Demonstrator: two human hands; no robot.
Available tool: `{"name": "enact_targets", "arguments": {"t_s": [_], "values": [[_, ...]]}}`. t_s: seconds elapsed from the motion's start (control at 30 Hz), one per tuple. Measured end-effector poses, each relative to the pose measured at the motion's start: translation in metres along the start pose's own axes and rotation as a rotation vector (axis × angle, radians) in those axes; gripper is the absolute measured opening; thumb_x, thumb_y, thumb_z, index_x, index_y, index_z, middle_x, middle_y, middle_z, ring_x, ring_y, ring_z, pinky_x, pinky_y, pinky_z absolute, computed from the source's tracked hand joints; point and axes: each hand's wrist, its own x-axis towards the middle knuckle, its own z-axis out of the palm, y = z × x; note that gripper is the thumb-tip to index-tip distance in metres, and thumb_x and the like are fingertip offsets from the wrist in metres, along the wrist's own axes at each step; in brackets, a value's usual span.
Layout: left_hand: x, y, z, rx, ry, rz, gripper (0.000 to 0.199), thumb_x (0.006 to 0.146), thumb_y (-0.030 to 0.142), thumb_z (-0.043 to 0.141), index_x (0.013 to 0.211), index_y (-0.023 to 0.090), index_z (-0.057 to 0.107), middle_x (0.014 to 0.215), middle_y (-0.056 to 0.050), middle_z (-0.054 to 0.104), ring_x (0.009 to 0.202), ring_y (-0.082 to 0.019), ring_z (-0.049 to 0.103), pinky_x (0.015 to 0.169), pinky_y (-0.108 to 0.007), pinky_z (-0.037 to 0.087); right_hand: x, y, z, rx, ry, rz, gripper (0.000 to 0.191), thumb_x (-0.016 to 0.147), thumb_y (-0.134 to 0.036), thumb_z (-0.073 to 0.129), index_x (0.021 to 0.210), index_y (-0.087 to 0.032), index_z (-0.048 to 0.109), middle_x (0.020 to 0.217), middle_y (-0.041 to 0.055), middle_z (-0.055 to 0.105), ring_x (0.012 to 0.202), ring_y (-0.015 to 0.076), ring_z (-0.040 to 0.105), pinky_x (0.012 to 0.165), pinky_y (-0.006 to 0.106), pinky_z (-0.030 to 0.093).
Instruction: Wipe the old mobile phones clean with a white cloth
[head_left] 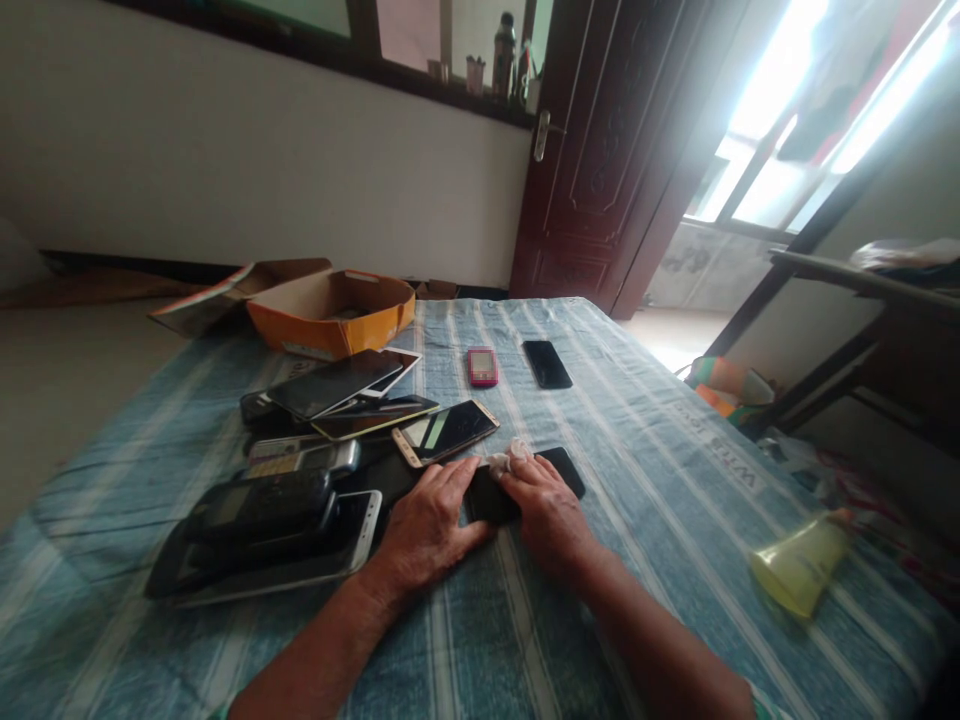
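Observation:
A black smartphone [491, 498] lies on the striped cloth between my hands. My left hand [427, 520] grips its left end, fingers along the far edge and thumb at the near edge. In my right hand [549, 512] is a crumpled white tissue [516, 453], pressed under the fingertips onto the phone. Part of the phone's face is hidden beneath the right hand. Just beyond the left fingers rests a gold-framed smartphone [446, 432], face up. Further away lie a small pink device [482, 367] with a screen and another black smartphone [547, 364].
Several phones are piled at the left, among them a silver keypad phone [300, 457] and a white-edged smartphone [367, 525]. Behind them stands an open orange cardboard box [330, 325]. A yellow translucent cup-like object [801, 563] lies at the right on the tablecloth [645, 560].

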Motion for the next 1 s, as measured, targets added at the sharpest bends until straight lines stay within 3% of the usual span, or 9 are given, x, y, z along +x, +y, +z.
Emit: {"name": "enact_targets", "arguments": {"t_s": [0.23, 0.4, 0.73, 1.0], "values": [[0.000, 0.001, -0.002, 0.002, -0.005, -0.007, 0.065, 0.066, 0.030, 0.073, 0.128, 0.017, 0.055, 0.128, -0.011, 0.062, 0.117, -0.029, 0.055, 0.099, -0.041, 0.046, -0.011, 0.038, -0.012, -0.042, 0.087, 0.168, 0.056, 0.080, 0.004, 0.036, 0.124, -0.020, 0.061, 0.136, 0.0070, 0.055, 0.133, 0.0229, 0.042, 0.111, 0.043, 0.032], [0.000, 0.001, -0.003, 0.012, -0.045, -0.034, 0.069, 0.068, 0.032, 0.074, 0.130, 0.013, 0.053, 0.129, -0.013, 0.060, 0.119, -0.030, 0.053, 0.100, -0.042, 0.045, -0.021, 0.047, -0.012, -0.104, 0.147, 0.236, 0.053, 0.081, 0.003, 0.036, 0.122, -0.018, 0.063, 0.134, 0.0073, 0.057, 0.133, 0.0239, 0.041, 0.109, 0.040, 0.036], [0.001, -0.002, 0.001, 0.037, -0.042, -0.028, 0.071, 0.067, 0.035, 0.073, 0.131, 0.013, 0.052, 0.130, -0.013, 0.060, 0.120, -0.031, 0.052, 0.101, -0.043, 0.045, -0.040, 0.021, 0.002, -0.212, 0.210, 0.143, 0.053, 0.079, 0.004, 0.037, 0.124, -0.011, 0.060, 0.136, 0.0172, 0.053, 0.134, 0.0275, 0.039, 0.107, 0.045, 0.038], [0.001, -0.006, 0.004, 0.057, -0.015, 0.001, 0.067, 0.068, 0.032, 0.071, 0.129, 0.011, 0.053, 0.128, -0.013, 0.061, 0.117, -0.030, 0.055, 0.098, -0.041, 0.048, -0.039, -0.016, 0.014, -0.141, 0.130, -0.027, 0.048, 0.082, -0.001, 0.042, 0.127, -0.009, 0.057, 0.132, 0.0166, 0.056, 0.134, 0.0288, 0.039, 0.107, 0.044, 0.039]]}}
